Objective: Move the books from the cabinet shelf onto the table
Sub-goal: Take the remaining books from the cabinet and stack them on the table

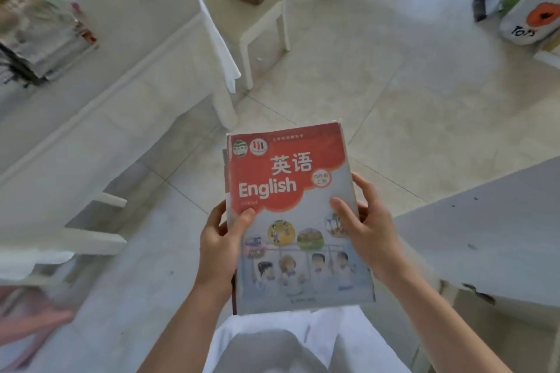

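Carrying stage. My left hand and right hand clamp the English textbook stack at its 2 side edges, thumbs on the cover, above the floor. Long axis runs near-far, title end far. Advice: keep it level and squeezed; worktop lies far-left.

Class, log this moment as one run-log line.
held: red-and-white English textbook | left hand: grips left edge | right hand: grips right edge | position: above tiled floor, not on table

two hands, one book, one chair
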Action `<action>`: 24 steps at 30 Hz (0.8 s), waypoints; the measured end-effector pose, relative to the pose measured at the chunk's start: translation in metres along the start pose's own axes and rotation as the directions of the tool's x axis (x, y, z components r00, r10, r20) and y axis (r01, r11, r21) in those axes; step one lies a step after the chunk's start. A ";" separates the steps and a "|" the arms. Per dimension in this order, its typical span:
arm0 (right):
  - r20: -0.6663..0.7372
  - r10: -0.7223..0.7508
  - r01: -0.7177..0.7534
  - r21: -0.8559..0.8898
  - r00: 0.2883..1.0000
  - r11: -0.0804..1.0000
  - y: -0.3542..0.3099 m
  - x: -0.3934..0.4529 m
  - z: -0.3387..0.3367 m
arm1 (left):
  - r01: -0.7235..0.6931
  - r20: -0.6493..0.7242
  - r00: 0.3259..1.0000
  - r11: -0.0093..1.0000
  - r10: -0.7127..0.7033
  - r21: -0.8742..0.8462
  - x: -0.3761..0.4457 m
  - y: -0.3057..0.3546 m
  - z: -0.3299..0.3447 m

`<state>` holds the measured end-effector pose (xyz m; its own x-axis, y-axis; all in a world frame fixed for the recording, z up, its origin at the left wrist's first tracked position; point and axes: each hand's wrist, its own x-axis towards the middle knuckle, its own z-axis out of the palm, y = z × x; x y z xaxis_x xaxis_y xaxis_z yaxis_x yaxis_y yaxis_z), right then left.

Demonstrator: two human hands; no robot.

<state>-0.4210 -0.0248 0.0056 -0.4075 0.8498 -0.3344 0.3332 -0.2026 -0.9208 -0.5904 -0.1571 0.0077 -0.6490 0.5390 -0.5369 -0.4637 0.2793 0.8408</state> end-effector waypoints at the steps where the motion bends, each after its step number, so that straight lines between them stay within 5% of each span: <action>1: 0.014 0.004 -0.004 -0.006 1.000 1.000 -0.009 0.002 0.019 | -0.005 -0.003 1.000 1.000 0.005 0.013 0.006 0.005 -0.016; 9: 0.164 0.025 -0.006 -0.118 0.986 0.993 -0.055 0.040 0.148 | -0.057 -0.147 0.987 0.998 0.059 0.017 0.054 0.031 -0.122; 24: 0.441 0.075 0.039 -0.246 0.895 0.969 -0.133 0.181 0.309 | -0.060 -0.457 0.887 0.967 -0.062 -0.248 0.178 0.101 -0.192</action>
<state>-0.8016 0.0054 0.0055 -0.7140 0.5304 -0.4571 0.5156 -0.0434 -0.8557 -0.8685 -0.1860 -0.0161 -0.8228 0.0973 -0.5599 -0.5589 0.0401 0.8283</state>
